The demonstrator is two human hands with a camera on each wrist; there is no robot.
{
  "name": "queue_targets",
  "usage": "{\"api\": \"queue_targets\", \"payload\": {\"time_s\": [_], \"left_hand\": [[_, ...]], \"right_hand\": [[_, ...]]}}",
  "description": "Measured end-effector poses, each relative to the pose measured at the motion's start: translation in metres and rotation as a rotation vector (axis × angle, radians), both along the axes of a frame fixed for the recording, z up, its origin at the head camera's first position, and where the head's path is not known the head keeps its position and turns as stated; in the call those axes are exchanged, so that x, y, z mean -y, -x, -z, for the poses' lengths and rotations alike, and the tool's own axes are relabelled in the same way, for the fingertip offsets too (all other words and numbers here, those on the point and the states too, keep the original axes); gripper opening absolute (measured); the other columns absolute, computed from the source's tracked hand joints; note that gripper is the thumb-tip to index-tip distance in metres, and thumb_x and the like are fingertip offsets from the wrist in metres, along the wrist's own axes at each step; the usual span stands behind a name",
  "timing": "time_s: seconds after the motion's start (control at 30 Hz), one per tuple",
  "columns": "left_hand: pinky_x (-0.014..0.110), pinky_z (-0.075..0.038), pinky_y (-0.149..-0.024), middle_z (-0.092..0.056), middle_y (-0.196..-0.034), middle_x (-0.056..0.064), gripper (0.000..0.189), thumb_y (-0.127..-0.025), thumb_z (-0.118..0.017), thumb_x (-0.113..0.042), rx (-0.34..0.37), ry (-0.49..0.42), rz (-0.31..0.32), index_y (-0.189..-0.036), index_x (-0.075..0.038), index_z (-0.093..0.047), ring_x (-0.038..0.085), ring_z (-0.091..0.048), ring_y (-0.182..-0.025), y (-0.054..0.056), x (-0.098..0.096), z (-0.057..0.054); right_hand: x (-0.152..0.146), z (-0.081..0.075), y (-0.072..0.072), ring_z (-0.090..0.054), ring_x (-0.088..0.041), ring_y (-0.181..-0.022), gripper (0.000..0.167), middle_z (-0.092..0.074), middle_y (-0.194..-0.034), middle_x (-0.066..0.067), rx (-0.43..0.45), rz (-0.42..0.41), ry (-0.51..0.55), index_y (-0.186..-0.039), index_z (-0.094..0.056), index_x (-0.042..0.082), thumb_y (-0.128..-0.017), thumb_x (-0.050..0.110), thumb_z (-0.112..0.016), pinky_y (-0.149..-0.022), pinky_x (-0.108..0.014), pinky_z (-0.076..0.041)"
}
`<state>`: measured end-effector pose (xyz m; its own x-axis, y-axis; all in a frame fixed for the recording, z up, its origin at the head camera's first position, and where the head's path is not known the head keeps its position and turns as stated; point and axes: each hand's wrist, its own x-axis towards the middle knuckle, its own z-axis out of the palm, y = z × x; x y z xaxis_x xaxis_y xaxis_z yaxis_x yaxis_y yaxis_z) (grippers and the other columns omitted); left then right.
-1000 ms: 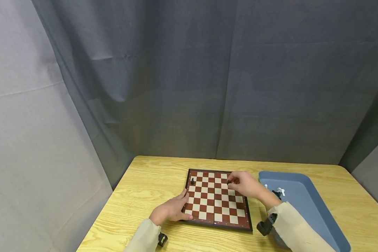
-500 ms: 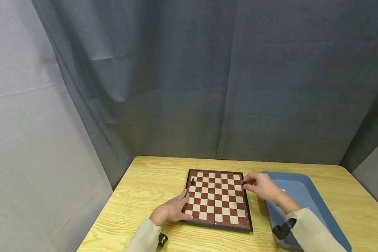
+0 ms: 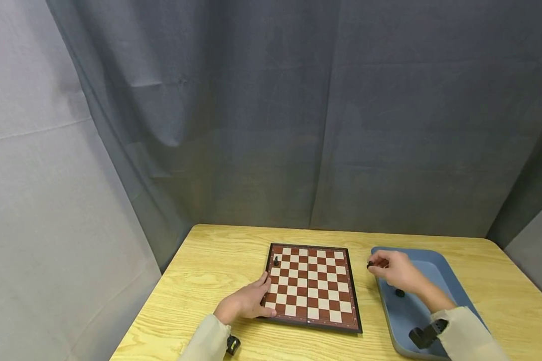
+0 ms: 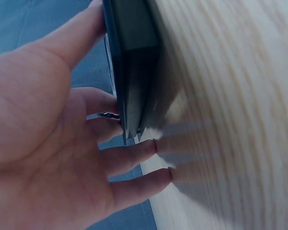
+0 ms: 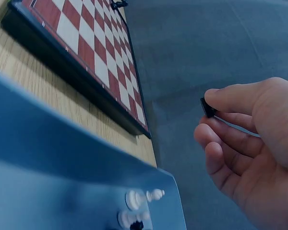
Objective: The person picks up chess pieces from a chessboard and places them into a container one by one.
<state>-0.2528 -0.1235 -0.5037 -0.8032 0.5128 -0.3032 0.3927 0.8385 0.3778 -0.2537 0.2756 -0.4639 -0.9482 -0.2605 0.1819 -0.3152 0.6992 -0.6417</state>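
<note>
A red and white chessboard (image 3: 310,288) with a black rim lies on the table. Along its left edge rests my left hand (image 3: 246,301), fingers spread against the side and thumb at the near corner. A single black chess piece (image 3: 276,261) stands near the board's far left corner. My right hand (image 3: 399,273) pinches another black chess piece (image 5: 207,108) between thumb and fingers, raised over the left rim of the blue tray (image 3: 411,313). Most of that held piece is hidden by the fingers; its flat dark base shows in the right wrist view.
Inside the tray lie white chess pieces (image 5: 136,199) and a dark piece (image 3: 399,293); the right arm covers part of it. A wooden table (image 3: 226,250) carries everything. Grey curtains (image 3: 271,125) hang behind and to the left.
My right hand has moved right from over the board to the tray's left rim, carrying the pinched black chess piece. The left hand and the piece on the board have stayed put.
</note>
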Motion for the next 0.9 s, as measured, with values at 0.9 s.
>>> {"api": "queue_targets", "payload": {"time_s": [0.9], "left_hand": [[0.041,-0.032,-0.107,-0.006,-0.158,0.011,0.088,-0.088,-0.061,-0.051,0.003,0.013,0.006,-0.152,-0.007,-0.020,0.030,-0.026,-0.138,0.001,0.000,0.000]], "right_hand": [[-0.057,0.009,-0.016,-0.060,-0.018,-0.079,0.015,-0.064,-0.086,-0.001,0.085,0.089,-0.073,-0.097,-0.067,0.003,-0.087,0.015,-0.068,-0.060,-0.032,-0.049]]}}
